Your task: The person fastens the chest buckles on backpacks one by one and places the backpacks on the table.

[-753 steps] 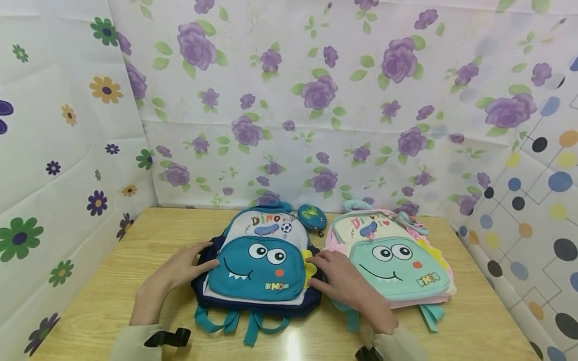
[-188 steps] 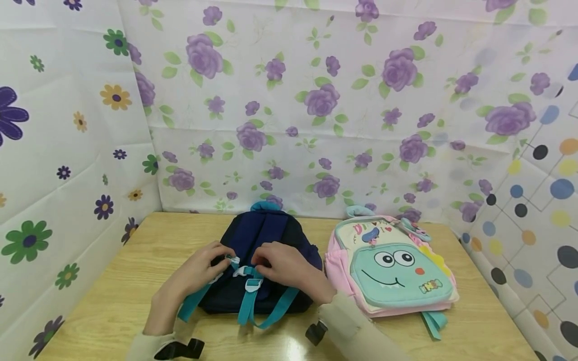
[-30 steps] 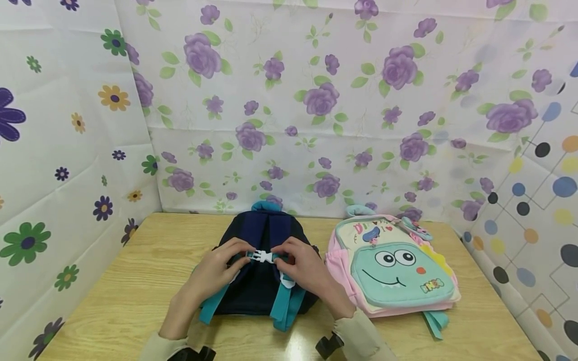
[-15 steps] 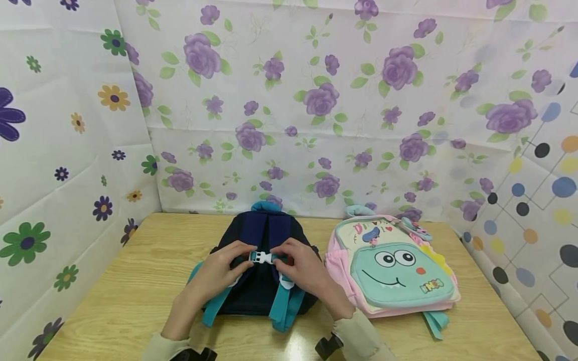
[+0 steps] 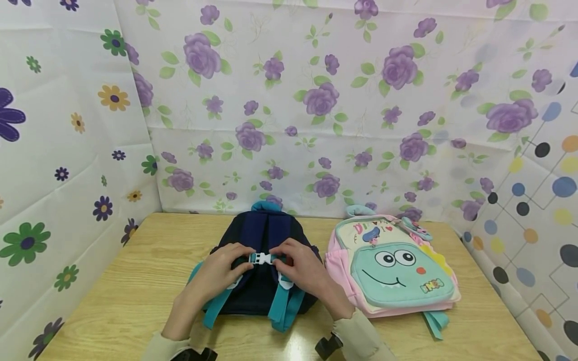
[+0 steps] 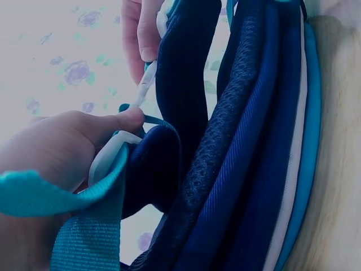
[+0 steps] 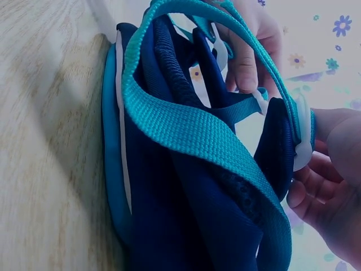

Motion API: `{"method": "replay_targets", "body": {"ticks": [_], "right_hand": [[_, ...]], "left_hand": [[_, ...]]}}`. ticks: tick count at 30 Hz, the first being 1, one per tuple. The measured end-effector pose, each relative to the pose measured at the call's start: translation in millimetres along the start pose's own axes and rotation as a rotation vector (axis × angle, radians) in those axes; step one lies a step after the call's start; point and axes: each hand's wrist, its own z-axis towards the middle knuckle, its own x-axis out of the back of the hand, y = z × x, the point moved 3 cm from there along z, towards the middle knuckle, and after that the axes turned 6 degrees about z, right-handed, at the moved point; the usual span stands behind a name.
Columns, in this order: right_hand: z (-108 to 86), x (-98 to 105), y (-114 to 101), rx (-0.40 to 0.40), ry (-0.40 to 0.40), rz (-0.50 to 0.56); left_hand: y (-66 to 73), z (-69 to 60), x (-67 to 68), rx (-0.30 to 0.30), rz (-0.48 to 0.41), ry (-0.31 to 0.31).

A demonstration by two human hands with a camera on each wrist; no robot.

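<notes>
White buckle (image 5: 262,258) lying crosswise — lower middle of the frame.
Left hand (image 5: 219,266) pinches its left end, Right hand (image 5: 304,265) its right — long axis hand to hand, neither nearer.

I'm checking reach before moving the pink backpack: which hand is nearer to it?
The right. The right hand is beside the pink backpack, at the near end of the white buckle; the left hand is at the buckle's far end.
</notes>
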Motion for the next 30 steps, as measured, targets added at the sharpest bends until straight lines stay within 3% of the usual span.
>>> {"method": "replay_targets", "body": {"ticks": [14, 25, 30], "right_hand": [[-0.7, -5.1, 0.9, 0.016, 0.006, -0.005], [-0.7, -9.3, -3.3, -0.010, -0.028, -0.017], [0.0, -10.2, -3.1, -0.014, -0.036, -0.007]], "left_hand": [[2.8, -0.7, -0.6, -0.076, 0.034, 0.042], [3.0, 0.9, -5.9, -0.095, 0.092, 0.065], [0.8, 0.7, -5.0, -0.073, 0.085, 0.057]]}}
